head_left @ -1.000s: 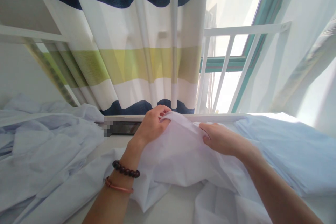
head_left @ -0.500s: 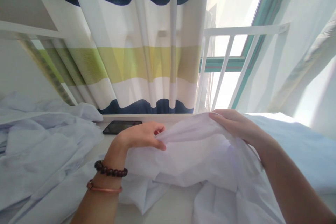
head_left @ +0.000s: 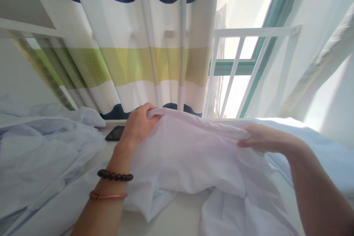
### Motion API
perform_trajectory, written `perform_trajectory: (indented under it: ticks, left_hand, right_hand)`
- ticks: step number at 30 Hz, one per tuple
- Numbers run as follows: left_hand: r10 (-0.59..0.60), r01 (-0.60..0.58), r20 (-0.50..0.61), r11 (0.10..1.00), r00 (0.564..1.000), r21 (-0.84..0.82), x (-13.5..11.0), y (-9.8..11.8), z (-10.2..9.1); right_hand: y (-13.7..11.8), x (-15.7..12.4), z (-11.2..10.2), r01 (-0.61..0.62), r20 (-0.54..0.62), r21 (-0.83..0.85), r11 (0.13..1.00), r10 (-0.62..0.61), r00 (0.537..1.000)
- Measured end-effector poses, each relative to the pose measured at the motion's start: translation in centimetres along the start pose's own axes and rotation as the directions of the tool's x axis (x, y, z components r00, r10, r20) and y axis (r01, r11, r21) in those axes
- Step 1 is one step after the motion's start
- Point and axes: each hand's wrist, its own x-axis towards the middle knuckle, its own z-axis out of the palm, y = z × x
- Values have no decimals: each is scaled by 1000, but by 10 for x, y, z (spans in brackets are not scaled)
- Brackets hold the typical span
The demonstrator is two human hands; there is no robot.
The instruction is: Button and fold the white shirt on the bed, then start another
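Observation:
A thin white cloth (head_left: 190,155), perhaps a garment, spreads between my two hands with its upper edge lifted. My left hand (head_left: 142,121) pinches that edge at its left end, fingers closed. At the right end my right hand (head_left: 261,137) grips the cloth between thumb and fingers. The cloth's lower part falls in loose folds onto the white surface (head_left: 179,212). Dark beads and a copper-coloured bangle circle my left wrist. Behind that wrist lies a black phone (head_left: 114,133), partly covered by my hand.
More crumpled white cloth (head_left: 41,162) is heaped at the left. Pale blue fabric (head_left: 312,155) lies at the right. Along the back run a white railing (head_left: 257,32) and a striped curtain (head_left: 157,64), with a green-framed window (head_left: 240,67) behind the railing.
My left hand has risen and taken hold of the cloth's edge, lifting it. My right hand has moved slightly right and down. More of the phone is now covered.

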Motion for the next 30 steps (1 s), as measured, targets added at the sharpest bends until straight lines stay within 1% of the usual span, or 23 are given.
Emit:
perform_trajectory:
  ticks: [1, 2, 3, 5, 6, 8, 9, 10, 11, 13, 14, 15, 17, 20, 21, 23, 24, 25, 26, 27, 28, 29, 30]
  left_hand:
    - [-25, 26, -19, 999, 999, 28, 1, -3, 0]
    - [-48, 48, 7, 998, 999, 50, 2, -7, 0]
    - [-69, 65, 68, 996, 995, 67, 2, -9, 0]
    - [-98, 83, 216, 993, 971, 78, 1, -9, 3]
    - [-103, 96, 283, 995, 954, 39, -1, -6, 6]
    - [-76, 142, 373, 978, 925, -154, -7, 8, 12]
    - [-44, 176, 405, 939, 913, -295, -11, 18, 15]
    - [15, 202, 445, 876, 895, -438, -15, 28, 18]
    - [107, 208, 481, 805, 870, -555, -19, 39, 20]
    - [307, 127, 477, 720, 824, -682, -26, 57, 24]
    - [380, 57, 448, 708, 809, -704, -28, 63, 25]
    - [431, -22, 411, 712, 803, -702, -29, 66, 26]
    - [481, -156, 350, 738, 804, -657, -29, 66, 27]
    - [507, -246, 337, 773, 793, -585, -26, 57, 24]
    - [501, -254, 338, 785, 797, -565, -25, 53, 22]
    - [445, -213, 370, 825, 815, -524, -24, 46, 15]
    - [404, -175, 405, 851, 820, -495, -24, 42, 11]
    - [369, -144, 452, 877, 812, -458, -24, 38, 9]
    - [350, -133, 509, 901, 786, -413, -25, 35, 7]
    - [344, -147, 565, 920, 750, -364, -26, 32, 7]
    - [345, -178, 607, 931, 716, -319, -26, 30, 9]
    - [348, -211, 637, 936, 688, -283, -27, 27, 13]
    - [339, -222, 660, 940, 671, -257, -27, 25, 20]
  right_hand:
    - [5, 3, 1, -72, 12, -18, 997, 72, 997]
    - [8, 6, 1, -146, 29, -18, 989, 146, 989]
    - [9, 8, 2, -201, 25, 3, 980, 201, 979]
    - [4, 9, 3, -220, 14, 140, 965, 220, 975]
    - [-1, 8, 4, -189, 35, 234, 954, 186, 982]
    - [-17, 4, 8, -82, 76, 403, 912, 56, 996]
    - [-25, 3, 11, -24, 100, 463, 886, -26, 995]
    - [-33, 2, 15, 41, 127, 509, 860, -122, 984]
    - [-40, 1, 20, 115, 150, 541, 833, -231, 961]
    - [-51, 4, 32, 261, 169, 576, 775, -424, 890]
    - [-54, 7, 38, 316, 156, 581, 750, -483, 862]
    - [-56, 10, 45, 349, 123, 581, 735, -504, 855]
    - [-59, 17, 57, 362, 27, 587, 724, -464, 885]
    - [-60, 23, 65, 338, -82, 617, 710, -369, 926]
    - [-60, 24, 65, 330, -110, 626, 706, -339, 934]
    - [-60, 25, 62, 305, -188, 665, 682, -242, 952]
    - [-59, 26, 59, 285, -236, 701, 654, -165, 958]
    - [-57, 26, 55, 273, -287, 744, 610, -77, 955]
    - [-56, 27, 51, 278, -340, 785, 554, 9, 941]
    - [-53, 28, 47, 306, -391, 816, 491, 79, 917]
    - [-50, 28, 43, 351, -438, 828, 437, 115, 891]
    - [-46, 29, 39, 395, -473, 825, 405, 111, 874]
    - [-41, 29, 36, 429, -497, 809, 401, 78, 864]
